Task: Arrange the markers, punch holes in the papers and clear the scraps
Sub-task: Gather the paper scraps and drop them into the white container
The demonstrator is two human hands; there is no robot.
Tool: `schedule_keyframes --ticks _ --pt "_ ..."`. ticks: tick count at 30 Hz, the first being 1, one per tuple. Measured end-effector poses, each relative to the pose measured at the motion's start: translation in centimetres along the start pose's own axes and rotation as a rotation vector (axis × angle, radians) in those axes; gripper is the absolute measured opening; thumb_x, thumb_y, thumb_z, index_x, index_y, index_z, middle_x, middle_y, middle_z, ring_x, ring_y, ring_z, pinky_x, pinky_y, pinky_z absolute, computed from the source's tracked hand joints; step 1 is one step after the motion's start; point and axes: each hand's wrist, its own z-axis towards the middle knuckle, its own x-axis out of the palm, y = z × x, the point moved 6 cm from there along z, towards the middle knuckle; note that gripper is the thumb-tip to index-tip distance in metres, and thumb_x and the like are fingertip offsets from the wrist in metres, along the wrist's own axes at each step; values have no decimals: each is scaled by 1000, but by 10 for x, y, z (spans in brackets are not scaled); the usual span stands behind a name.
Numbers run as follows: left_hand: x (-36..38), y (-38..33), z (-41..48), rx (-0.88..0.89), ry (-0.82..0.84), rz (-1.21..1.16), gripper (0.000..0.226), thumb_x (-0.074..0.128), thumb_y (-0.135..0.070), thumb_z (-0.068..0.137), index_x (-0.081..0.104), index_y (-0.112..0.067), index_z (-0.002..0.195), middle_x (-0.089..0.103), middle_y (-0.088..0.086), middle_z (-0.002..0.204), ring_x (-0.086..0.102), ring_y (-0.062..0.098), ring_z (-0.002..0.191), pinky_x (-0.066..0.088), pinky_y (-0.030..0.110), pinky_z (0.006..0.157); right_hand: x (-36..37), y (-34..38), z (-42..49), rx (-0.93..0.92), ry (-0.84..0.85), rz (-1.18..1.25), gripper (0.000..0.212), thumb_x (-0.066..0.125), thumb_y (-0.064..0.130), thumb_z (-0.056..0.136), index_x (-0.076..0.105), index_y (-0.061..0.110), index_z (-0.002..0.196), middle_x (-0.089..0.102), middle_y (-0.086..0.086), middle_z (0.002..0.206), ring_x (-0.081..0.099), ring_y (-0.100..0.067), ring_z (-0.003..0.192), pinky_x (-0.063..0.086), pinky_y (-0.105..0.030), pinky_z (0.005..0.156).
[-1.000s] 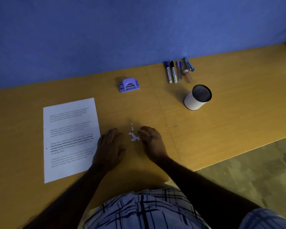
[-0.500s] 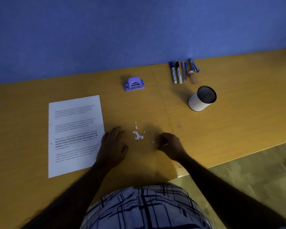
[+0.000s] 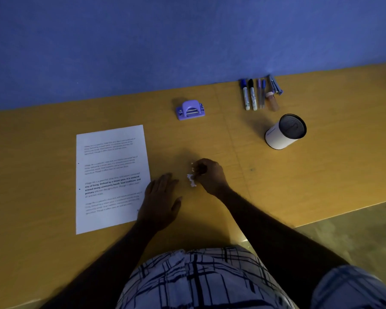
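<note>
Head view: right hand (image 3: 211,176) pinches tiny round white paper scraps (image 3: 192,184), cluster elongated front-to-back; left hand (image 3: 161,201) lies flat, fingers straight, on smooth yellow-brown tabletop (image 3: 310,175).

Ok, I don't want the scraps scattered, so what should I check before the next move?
1. Scraps in one clump: not ok, a few bits lie apart.
2. Right hand holding scraps: cannot tell, its fingers are curled at the clump.
3. Left hand free: ok, flat on the table beside the clump.
4. Paper apart from scraps: ok.
5. Cup upright: ok.
</note>
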Motion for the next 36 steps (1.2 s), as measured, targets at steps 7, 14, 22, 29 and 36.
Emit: schedule_keyframes --ticks 7,14,22,29,36 --pt "3 5 5 -18 -4 -15 64 34 -49 88 44 -12 139 38 14 150 35 32 139 25 50 113 -10 -26 -37 30 -22 -112 34 81 4 69 68 13 99 64 10 85 61 -1 75 47 -13 66" --pt "0 3 7 8 -8 -12 64 34 -47 87 46 -10 137 40 16 148 36 33 138 27 50 112 13 -14 -23 -17 -160 -144 19 78 13 73 65 13 86 62 4 84 57 -11 75 36 -5 59" --pt "-3 9 0 4 -55 -16 60 37 -47 89 45 -12 137 43 14 146 40 32 136 29 50 112 -1 5 0 -16 -223 -10 18 78 6 74 64 12 83 67 6 79 62 2 71 52 -17 63" --pt "-3 12 1 -27 -53 -21 62 34 -49 88 44 -14 138 40 13 149 36 30 139 23 49 115 -11 -15 2 51 -220 9 14 69 3 80 68 13 90 69 4 86 63 -8 78 50 -17 66" --pt "-3 10 7 -30 -39 -12 62 33 -50 89 44 -13 138 40 14 149 37 32 138 27 51 113 -11 3 11 -142 -197 -123 16 62 -1 85 68 10 95 70 -1 93 64 -10 83 54 -23 72"
